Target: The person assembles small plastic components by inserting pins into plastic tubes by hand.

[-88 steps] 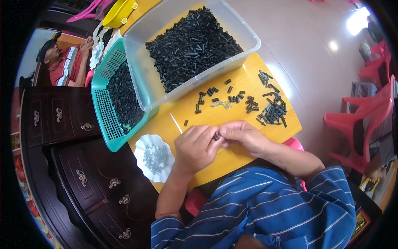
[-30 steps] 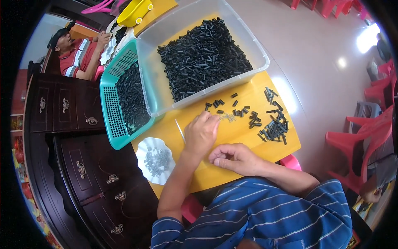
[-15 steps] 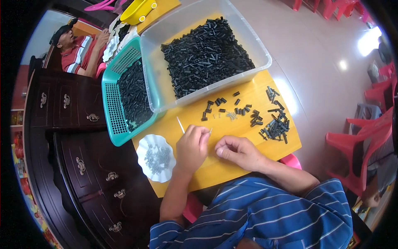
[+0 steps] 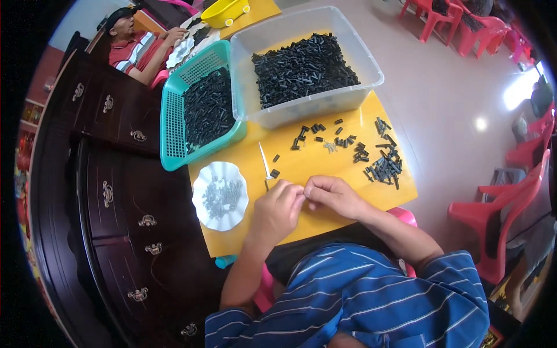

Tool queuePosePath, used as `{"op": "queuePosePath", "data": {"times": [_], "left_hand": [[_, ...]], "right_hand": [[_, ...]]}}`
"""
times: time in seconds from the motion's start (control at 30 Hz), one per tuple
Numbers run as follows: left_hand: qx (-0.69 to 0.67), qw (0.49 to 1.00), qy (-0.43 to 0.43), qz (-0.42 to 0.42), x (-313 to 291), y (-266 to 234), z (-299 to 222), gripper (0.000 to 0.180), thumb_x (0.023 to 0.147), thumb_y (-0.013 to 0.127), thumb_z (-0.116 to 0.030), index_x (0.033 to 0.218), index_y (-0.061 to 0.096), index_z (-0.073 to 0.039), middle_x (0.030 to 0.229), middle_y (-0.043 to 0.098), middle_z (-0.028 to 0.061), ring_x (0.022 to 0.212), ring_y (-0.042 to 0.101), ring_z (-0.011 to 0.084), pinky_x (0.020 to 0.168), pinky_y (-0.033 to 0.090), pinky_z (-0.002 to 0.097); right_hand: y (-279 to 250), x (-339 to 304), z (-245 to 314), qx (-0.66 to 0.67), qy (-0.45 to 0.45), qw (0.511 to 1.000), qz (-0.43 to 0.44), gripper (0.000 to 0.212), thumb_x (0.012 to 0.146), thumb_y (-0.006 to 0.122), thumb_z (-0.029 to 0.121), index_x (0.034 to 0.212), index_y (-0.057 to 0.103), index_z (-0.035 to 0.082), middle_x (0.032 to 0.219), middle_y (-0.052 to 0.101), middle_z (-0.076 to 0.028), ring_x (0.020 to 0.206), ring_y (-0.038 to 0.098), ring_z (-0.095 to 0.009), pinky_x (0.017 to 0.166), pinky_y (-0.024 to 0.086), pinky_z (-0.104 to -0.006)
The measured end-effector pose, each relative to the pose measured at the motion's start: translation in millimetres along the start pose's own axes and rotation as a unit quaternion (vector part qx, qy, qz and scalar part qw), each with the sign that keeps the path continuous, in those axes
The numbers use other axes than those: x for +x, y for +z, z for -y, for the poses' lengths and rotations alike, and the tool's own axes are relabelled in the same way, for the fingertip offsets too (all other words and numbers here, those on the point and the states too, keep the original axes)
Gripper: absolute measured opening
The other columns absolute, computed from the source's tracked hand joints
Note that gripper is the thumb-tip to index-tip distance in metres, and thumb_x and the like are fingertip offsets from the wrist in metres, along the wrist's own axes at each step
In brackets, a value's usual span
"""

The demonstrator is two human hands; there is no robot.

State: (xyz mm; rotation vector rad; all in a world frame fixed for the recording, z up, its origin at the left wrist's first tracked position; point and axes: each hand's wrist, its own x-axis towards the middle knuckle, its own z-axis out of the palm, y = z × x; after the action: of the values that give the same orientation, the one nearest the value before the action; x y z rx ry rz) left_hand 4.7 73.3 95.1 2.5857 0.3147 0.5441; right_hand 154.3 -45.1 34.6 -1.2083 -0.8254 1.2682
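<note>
My left hand [image 4: 279, 207] and my right hand [image 4: 333, 196] meet fingertip to fingertip above the near part of the yellow table [image 4: 290, 229]. Both are closed in a pinch; whatever sits between the fingertips is too small to make out. Just beyond my left hand lies a thin white pointed stick [image 4: 264, 159], with a short black tube [image 4: 274, 173] beside it. Left of that hand stands a white wavy-edged dish [image 4: 200, 203] of small clear pieces. Several short black tubes [image 4: 360, 152] and a heap of longer ones [image 4: 384, 167] lie to the right.
A large clear plastic bin [image 4: 307, 103] of black tubes stands at the back. Left of it is a green basket [image 4: 172, 130], also filled with them. Dark wooden drawers [image 4: 125, 191] line the left side. Another person [image 4: 136, 52] sits at the far left. Red chairs [image 4: 493, 217] stand right.
My hands, apart before, have come together at the fingertips. The small pale piece that showed at my left fingertips is now hidden. The whole view has shifted, showing more floor.
</note>
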Motion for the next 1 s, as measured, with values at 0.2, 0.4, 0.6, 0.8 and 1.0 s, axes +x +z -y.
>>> {"op": "queuePosePath", "data": {"times": [0.2,0.4,0.6,0.8,1.0], "left_hand": [[-0.096,0.990,-0.077,-0.070,-33.8,6.9,-3.7,0.011,0.090,0.068,-0.001,0.099,0.064,0.000,0.086,0.063,0.0126,0.067,0.065,0.0231,0.057,0.051,0.0319],[-0.082,0.986,-0.104,-0.096,-55.0,12.2,-8.8,0.007,0.092,0.064,-0.006,0.097,0.061,-0.001,0.089,0.065,0.0175,0.080,0.064,0.0391,0.068,0.051,0.0431],[-0.128,0.975,-0.130,-0.127,-72.5,26.8,-4.0,0.007,0.095,0.061,-0.007,0.094,0.060,0.000,0.080,0.062,0.0162,0.071,0.062,0.0307,0.064,0.049,0.0379],[-0.335,0.903,-0.243,-0.114,-93.3,46.7,16.5,0.014,0.099,0.061,-0.015,0.091,0.061,-0.003,0.067,0.053,-0.0002,0.058,0.051,0.0074,0.053,0.042,0.0266],[-0.397,0.880,-0.251,-0.072,-94.2,49.9,15.1,0.017,0.102,0.054,-0.021,0.093,0.059,-0.007,0.069,0.050,-0.0027,0.054,0.045,0.0050,0.047,0.039,0.0216]], "right_hand": [[12.9,-3.4,-6.2,0.079,-0.012,0.994,0.081,0.025,0.107,0.052,0.027,0.099,0.062,0.005,0.085,0.063,-0.001,0.080,0.058,-0.009,0.076,0.046,-0.0237],[18.8,0.3,-22.2,-0.020,-0.041,0.996,0.074,0.026,0.105,0.055,0.026,0.097,0.065,0.003,0.083,0.062,0.000,0.078,0.056,-0.007,0.073,0.046,-0.0234],[20.0,3.1,-32.0,-0.026,-0.091,0.994,0.059,0.014,0.099,0.063,0.016,0.096,0.066,0.003,0.081,0.062,0.002,0.078,0.056,-0.006,0.072,0.047,-0.0231],[26.3,2.0,-34.1,-0.168,-0.117,0.976,0.068,0.011,0.100,0.062,0.014,0.098,0.064,0.003,0.087,0.062,0.003,0.083,0.056,-0.005,0.076,0.047,-0.0224],[24.5,-0.1,-33.6,-0.195,-0.144,0.968,0.062,0.009,0.099,0.061,0.010,0.096,0.063,0.003,0.086,0.061,0.003,0.082,0.055,-0.005,0.076,0.047,-0.0221]]}}
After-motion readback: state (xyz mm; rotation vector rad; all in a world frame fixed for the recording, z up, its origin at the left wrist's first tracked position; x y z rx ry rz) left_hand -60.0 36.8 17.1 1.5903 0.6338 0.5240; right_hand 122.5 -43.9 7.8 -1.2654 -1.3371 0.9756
